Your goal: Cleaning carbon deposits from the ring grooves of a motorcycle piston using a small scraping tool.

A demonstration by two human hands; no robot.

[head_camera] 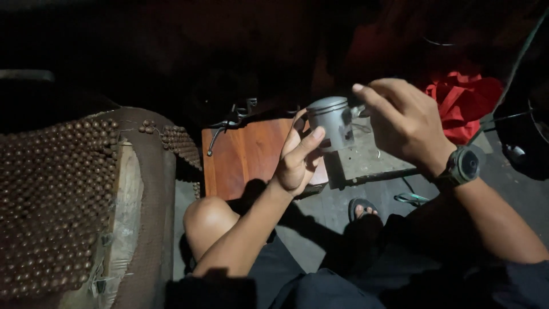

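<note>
Head-camera footage showed a grey metal piston point(330, 121), a short ribbed cylinder with a closed crown, held up in the air between both hands above a reddish wooden board point(246, 155). The left hand point(297, 160) gripped it from below and behind, fingers curled around the skirt with the fingertips pressed against its side. The right hand point(400, 123) closed on it from the far side, index finger stretched across the top edge and the remaining fingers bent in around something small at the piston's flank; what that small part was could not be made out in the dim light. A dark wristwatch point(462, 166) sat on the right wrist. By my judgement the work stood at the stage of fitting or pulling a part at the piston's side, with the left hand steadying and the right doing the fine work; the next move would call for a firm hold from the left and a careful, small pinch from the right. Farther out, a bent metal tool point(220, 133) lay at the board's upper left edge, a brown beaded seat cover point(57, 194) filled the left, a red cloth point(463, 100) lay at the upper right, and a sandalled foot point(362, 209) rested on the concrete floor below.
</note>
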